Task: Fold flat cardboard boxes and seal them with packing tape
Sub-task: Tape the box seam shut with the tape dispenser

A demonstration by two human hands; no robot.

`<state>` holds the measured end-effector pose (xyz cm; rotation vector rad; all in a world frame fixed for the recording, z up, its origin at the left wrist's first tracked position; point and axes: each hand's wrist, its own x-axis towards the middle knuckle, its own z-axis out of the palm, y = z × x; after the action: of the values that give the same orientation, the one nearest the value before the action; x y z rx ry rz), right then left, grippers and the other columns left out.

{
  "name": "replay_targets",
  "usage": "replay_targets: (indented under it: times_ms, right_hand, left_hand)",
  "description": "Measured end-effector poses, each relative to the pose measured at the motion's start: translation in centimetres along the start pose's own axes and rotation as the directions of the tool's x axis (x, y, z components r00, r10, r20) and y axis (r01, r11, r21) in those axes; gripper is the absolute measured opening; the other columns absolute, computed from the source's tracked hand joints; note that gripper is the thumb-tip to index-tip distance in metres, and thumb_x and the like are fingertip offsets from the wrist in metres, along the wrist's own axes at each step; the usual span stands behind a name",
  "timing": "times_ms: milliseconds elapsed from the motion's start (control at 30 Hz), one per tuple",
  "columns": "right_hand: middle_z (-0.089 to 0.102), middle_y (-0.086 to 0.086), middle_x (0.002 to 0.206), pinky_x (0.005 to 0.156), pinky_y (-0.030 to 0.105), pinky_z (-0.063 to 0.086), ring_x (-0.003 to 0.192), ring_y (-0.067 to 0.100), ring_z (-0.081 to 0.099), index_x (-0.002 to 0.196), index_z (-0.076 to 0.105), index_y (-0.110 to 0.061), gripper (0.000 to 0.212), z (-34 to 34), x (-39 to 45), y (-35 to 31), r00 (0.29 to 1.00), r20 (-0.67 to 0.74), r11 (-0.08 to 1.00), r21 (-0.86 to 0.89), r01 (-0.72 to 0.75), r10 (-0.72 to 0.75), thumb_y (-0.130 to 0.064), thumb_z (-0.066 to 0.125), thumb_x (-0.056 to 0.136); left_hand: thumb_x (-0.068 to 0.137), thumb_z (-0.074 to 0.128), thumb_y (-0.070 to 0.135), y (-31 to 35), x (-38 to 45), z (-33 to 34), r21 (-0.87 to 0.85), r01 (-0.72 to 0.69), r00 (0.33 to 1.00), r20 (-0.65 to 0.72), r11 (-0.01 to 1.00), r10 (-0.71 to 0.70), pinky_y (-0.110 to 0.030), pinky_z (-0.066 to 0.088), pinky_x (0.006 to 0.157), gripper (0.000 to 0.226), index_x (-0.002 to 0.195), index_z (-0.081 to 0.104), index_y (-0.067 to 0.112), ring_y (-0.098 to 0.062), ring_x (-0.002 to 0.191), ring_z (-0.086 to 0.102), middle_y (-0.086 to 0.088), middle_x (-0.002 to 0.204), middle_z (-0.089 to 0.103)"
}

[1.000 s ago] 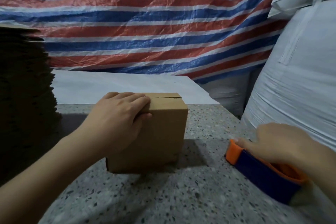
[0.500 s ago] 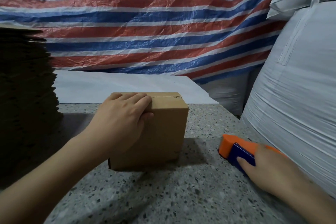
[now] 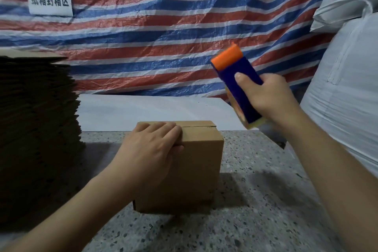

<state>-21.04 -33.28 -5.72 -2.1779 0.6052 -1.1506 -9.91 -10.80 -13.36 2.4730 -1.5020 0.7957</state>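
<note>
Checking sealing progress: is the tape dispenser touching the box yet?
No, the right hand holds the tape dispenser in the air, up and right of the box.

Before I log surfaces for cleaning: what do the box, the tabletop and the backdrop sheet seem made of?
Box: plain brown cardboard, matte, with folded flaps meeting at a top seam. Tabletop: looks like grey terrazzo or speckled stone, fairly smooth. Backdrop sheet: probably woven plastic tarpaulin, striped red, white and blue, crinkled and slightly glossy.
</note>
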Motion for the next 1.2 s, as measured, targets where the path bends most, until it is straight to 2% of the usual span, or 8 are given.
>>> replay_targets:
  times_ms: [167,333,533,600,667,800,967,1200]
  right_hand:
    - [0.075,-0.001,0.081,0.061,0.029,0.053,0.075,0.018,0.071,0.1,0.07,-0.018,0.052,2.0,3.6,-5.3,0.913,0.4,0.9,0.365,-0.238,0.079,-0.067,0.062,0.085]
    - [0.069,0.008,0.073,0.051,0.029,0.054,0.056,0.017,0.065,0.086,0.074,-0.014,0.06,3.9,4.8,-5.6,0.724,0.69,0.893,0.312,-0.324,0.022,-0.072,0.066,0.074]
    - [0.068,0.005,0.067,0.048,0.026,0.053,0.052,0.014,0.063,0.064,0.079,-0.026,0.039,4.3,5.6,-4.8,0.611,0.792,0.9,0.255,-0.353,0.015,-0.064,0.072,0.07]
    - [0.069,0.005,0.07,0.049,0.027,0.053,0.053,0.014,0.064,0.068,0.079,-0.026,0.038,4.3,5.7,-4.9,0.595,0.804,0.908,0.249,-0.336,-0.001,-0.063,0.074,0.068]
    - [0.068,0.006,0.071,0.049,0.027,0.053,0.054,0.015,0.063,0.074,0.078,-0.022,0.041,4.3,5.7,-5.1,0.577,0.817,0.908,0.241,-0.342,0.001,-0.061,0.078,0.063]
    - [0.068,0.007,0.072,0.05,0.027,0.054,0.055,0.016,0.062,0.073,0.079,-0.023,0.044,4.4,5.8,-5.4,0.549,0.836,0.922,0.218,-0.32,-0.007,-0.062,0.079,0.054]
    - [0.07,0.01,0.078,0.054,0.03,0.055,0.057,0.018,0.064,0.082,0.077,-0.02,0.054,4.5,5.9,-5.3,0.566,0.825,0.933,0.211,-0.292,-0.009,-0.064,0.08,0.05]
    - [0.071,0.009,0.076,0.052,0.028,0.056,0.057,0.017,0.065,0.097,0.07,-0.017,0.068,4.6,6.0,-5.4,0.58,0.815,0.945,0.172,-0.276,0.021,-0.068,0.077,0.052]
  left_hand:
    - [0.1,0.008,0.054,-0.4,0.2,0.1,-0.032,0.01,0.996,0.089,0.999,-0.007,-0.035,0.025,0.115,0.059,0.145,0.038,0.032,-0.015,0.14,0.036,0.01,0.151,0.042]
    - [0.1,0.024,0.055,-0.6,0.4,0.0,-0.065,0.036,0.994,0.103,0.997,-0.029,-0.034,0.015,0.119,0.055,0.151,0.025,0.036,-0.011,0.146,0.023,0.014,0.158,0.03]
    - [0.096,0.043,0.057,-1.3,0.2,-1.1,-0.314,0.078,0.994,0.093,0.946,-0.051,-0.026,0.04,0.105,0.042,0.131,0.053,0.037,0.002,0.119,0.05,0.019,0.133,0.057]
    - [0.1,0.039,0.05,-2.2,0.3,-1.4,-0.595,0.195,0.98,0.151,0.78,-0.13,-0.019,0.047,0.091,0.033,0.119,0.061,0.035,0.007,0.104,0.055,0.018,0.118,0.065]
    - [0.105,0.03,0.043,-3.1,1.3,-1.8,-0.867,0.332,0.923,0.216,0.372,-0.32,-0.021,0.049,0.088,0.04,0.111,0.067,0.028,0.004,0.097,0.063,0.012,0.111,0.071]
    - [0.104,0.026,0.05,-4.7,4.4,-3.3,-0.932,0.302,0.733,0.363,-0.202,-0.576,-0.038,0.056,0.077,0.063,0.081,0.067,0.008,-0.024,0.086,0.073,-0.009,0.086,0.076]
    - [0.095,0.043,0.062,-5.0,5.7,-4.1,-0.909,0.357,0.755,0.416,-0.215,-0.508,-0.035,0.055,0.068,0.061,0.065,0.06,0.012,-0.023,0.07,0.071,-0.007,0.069,0.071]
    - [0.099,0.047,0.019,-4.0,6.7,-4.7,-0.883,0.363,0.717,0.468,-0.296,-0.516,-0.032,0.052,0.067,0.02,0.091,0.062,0.009,-0.018,0.065,0.069,0.0,0.059,0.068]
